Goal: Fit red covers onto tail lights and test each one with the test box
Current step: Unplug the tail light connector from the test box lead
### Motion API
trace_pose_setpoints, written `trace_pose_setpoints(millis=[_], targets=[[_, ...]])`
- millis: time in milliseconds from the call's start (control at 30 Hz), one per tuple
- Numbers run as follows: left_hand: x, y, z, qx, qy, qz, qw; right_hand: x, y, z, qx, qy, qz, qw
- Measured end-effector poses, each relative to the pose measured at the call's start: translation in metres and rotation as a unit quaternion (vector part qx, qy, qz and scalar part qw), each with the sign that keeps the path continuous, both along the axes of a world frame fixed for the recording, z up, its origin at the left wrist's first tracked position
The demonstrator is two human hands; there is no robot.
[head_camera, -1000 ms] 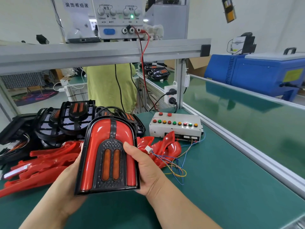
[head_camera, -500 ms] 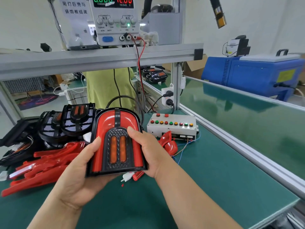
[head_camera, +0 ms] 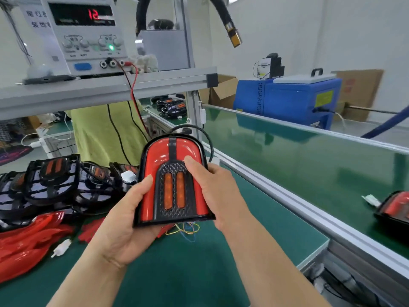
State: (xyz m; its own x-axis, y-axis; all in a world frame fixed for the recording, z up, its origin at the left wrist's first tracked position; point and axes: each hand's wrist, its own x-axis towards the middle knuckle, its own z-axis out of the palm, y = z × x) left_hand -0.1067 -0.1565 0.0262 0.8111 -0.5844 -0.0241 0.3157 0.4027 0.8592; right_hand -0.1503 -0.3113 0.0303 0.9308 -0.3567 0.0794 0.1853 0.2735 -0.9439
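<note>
The power supply (head_camera: 88, 36) display shows a red "12".

**benchwatcher:** anyone make out what the person filming has on? only the arms are in shot

**lampguy22:** not much to go on tbh. The left hand (head_camera: 124, 218) sits around 7 o'clock from the middle and the right hand (head_camera: 218, 196) near 6 o'clock, both bare. The left forearm (head_camera: 88, 273) shows at 7 o'clock and the right forearm (head_camera: 265, 262) at 5 o'clock, bare skin right down to the bottom edge.

**benchwatcher:** nails?

**lampguy22:** you can only really see the thumbs. The left thumb (head_camera: 147, 181) and right thumb (head_camera: 189, 160) have short, plain nails. Rest is too blurry to call.
</note>
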Motion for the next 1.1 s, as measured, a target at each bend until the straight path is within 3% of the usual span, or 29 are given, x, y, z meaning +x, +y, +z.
trace_pose_setpoints(millis=[367,733,1100], targets=[[-0.029,-0.110,0.009,0.031,-0.019,-0.133,0.991,-0.068,-0.093,0.000,0.008,-0.013,-0.157,0.988],[-0.067,-0.237,0.019,0.173,-0.092,-0.207,0.958,-0.137,-0.198,-0.012,0.026,-0.007,-0.354,0.935],[-0.097,-0.337,-0.018,0.159,-0.007,-0.178,0.971,-0.156,-0.285,-0.036,-0.004,0.110,-0.469,0.876]])
